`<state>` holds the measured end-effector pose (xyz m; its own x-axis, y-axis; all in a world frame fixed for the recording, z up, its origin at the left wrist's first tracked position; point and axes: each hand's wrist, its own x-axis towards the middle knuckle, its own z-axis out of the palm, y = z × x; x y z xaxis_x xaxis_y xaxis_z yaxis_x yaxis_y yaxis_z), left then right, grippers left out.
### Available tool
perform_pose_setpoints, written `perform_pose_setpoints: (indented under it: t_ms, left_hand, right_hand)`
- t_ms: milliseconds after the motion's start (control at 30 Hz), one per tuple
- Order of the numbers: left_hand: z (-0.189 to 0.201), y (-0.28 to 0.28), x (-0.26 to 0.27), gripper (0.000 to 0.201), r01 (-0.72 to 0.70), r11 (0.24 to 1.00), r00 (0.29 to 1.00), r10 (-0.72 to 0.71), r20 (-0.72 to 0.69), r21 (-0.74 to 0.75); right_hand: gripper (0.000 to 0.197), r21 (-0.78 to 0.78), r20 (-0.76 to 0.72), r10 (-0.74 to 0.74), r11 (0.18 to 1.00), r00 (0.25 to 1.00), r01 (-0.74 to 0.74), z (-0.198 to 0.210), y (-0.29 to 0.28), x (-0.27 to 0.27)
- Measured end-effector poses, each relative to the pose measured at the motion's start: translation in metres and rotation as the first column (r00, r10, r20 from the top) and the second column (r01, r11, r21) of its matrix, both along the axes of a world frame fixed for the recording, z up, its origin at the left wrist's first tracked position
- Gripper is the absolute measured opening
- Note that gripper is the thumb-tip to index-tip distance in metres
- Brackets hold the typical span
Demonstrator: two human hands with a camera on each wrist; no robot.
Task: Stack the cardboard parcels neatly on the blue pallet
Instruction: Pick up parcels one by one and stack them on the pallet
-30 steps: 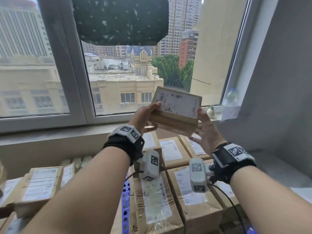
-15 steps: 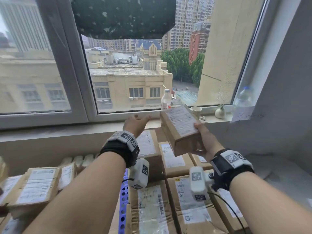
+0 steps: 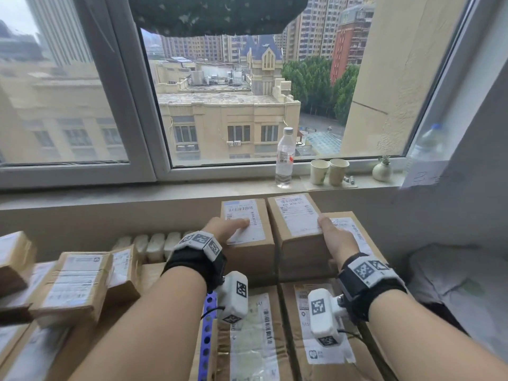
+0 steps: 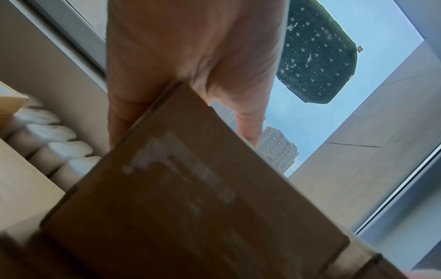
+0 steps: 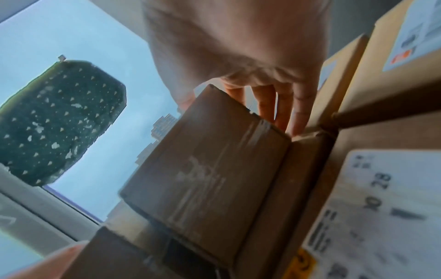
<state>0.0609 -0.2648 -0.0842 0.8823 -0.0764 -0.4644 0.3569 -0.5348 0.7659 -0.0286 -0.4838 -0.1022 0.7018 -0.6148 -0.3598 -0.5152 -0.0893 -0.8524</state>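
Observation:
Two brown cardboard parcels with white labels stand side by side on top of the stack below the window sill. My right hand grips the right parcel, thumb on its label and fingers down its right side; the right wrist view shows those fingers behind the parcel. My left hand rests on the left parcel, fingers straight, with the palm lying over that parcel's edge. A strip of the blue pallet shows beside the lower parcels.
Loose parcels are piled at the left. A white radiator stands against the wall behind them. On the sill stand a water bottle, two paper cups and a small vase. A pale covered surface lies to the right.
The right hand brought the parcel down from the air onto the stack, beside the left parcel. The left hand let go of it and now lies on the neighbouring parcel.

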Motion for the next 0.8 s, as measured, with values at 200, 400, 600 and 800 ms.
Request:
perform_pose_setpoints:
  t_ms: [200, 400, 600, 800]
  left_hand:
    - [-0.017, 0.005, 0.014, 0.092, -0.017, 0.996, 0.998, 0.011, -0.068, -0.085]
    - [-0.050, 0.007, 0.045, 0.115, -0.012, 0.998, 0.995, 0.005, -0.099, -0.067]
    - [-0.041, 0.007, 0.039, 0.116, -0.013, 0.999, 0.995, 0.009, -0.097, -0.039]
    - [0.003, 0.003, -0.003, 0.090, -0.043, 0.994, 0.998, 0.039, 0.046, 0.097]
  right_hand:
    - [0.063, -0.030, -0.038, 0.057, 0.998, 0.998, -0.058, -0.006, -0.004, 0.001]
    - [0.059, -0.038, -0.069, 0.051, 0.998, 0.996, -0.054, -0.004, -0.005, 0.001]
    - [0.053, -0.090, -0.079, 0.081, 0.992, 0.994, -0.088, -0.002, -0.006, 0.001]
    - [0.058, -0.455, -0.078, 0.193, 0.866, 0.978, -0.207, 0.015, -0.004, 0.000]
